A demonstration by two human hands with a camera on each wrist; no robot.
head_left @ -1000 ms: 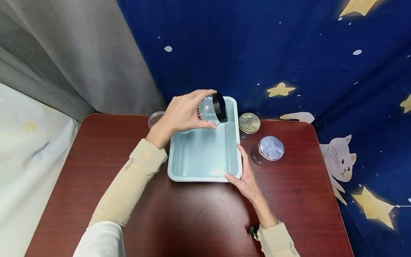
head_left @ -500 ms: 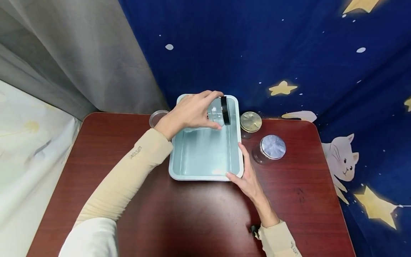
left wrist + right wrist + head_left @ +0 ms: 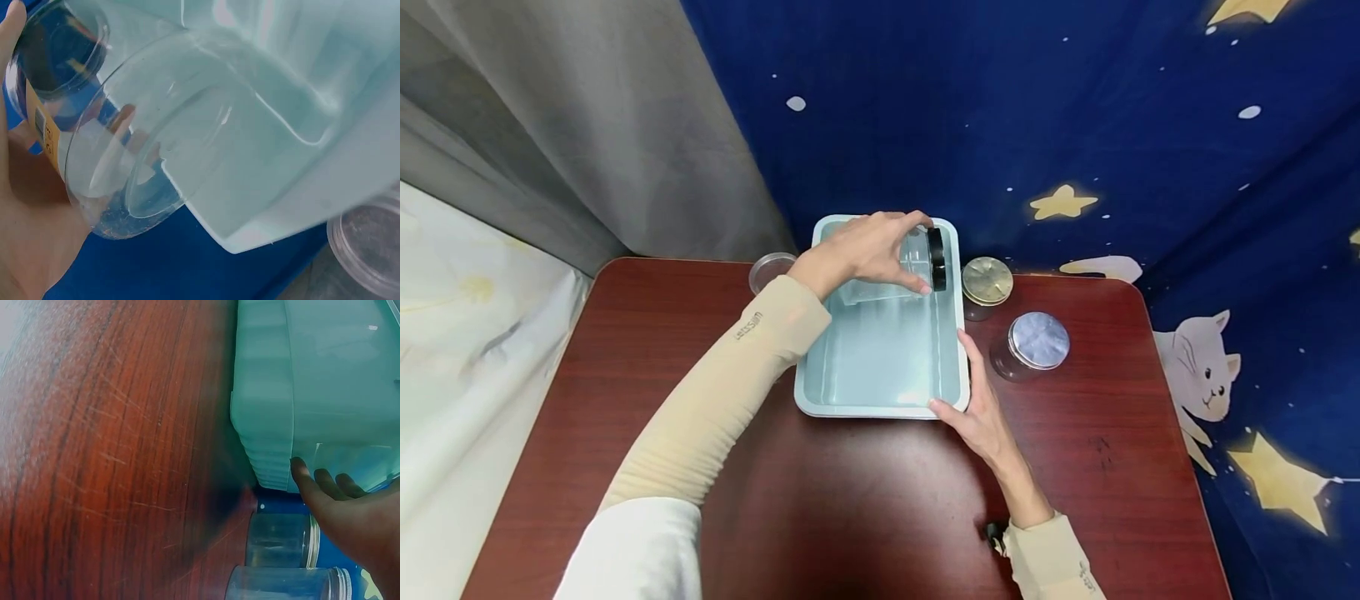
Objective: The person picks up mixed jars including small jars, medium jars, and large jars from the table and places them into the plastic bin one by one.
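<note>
My left hand (image 3: 872, 248) grips a clear jar (image 3: 915, 254) from above, thumb on the near side and fingers on the far side. The jar lies on its side inside the far part of a pale blue plastic tub (image 3: 880, 412), its black lid (image 3: 937, 260) facing right. In the left wrist view, the jar's round base (image 3: 169, 156) faces the camera and an orange label (image 3: 42, 125) shows by the palm. My right hand (image 3: 976, 421) grips the tub at its near right corner, thumb over the front rim and fingers along the right side.
Right of the tub stand a jar with a gold lid (image 3: 987, 281) and a jar with a silver lid (image 3: 1038, 341). A clear round container (image 3: 771, 271) is at the back left. A blue curtain (image 3: 887, 100) hangs behind the red-brown table (image 3: 865, 508).
My left hand has moved right and lowered the jar into the tub, and the jar has gone from tilted to lying on its side. My right hand has stayed at the tub's corner.
</note>
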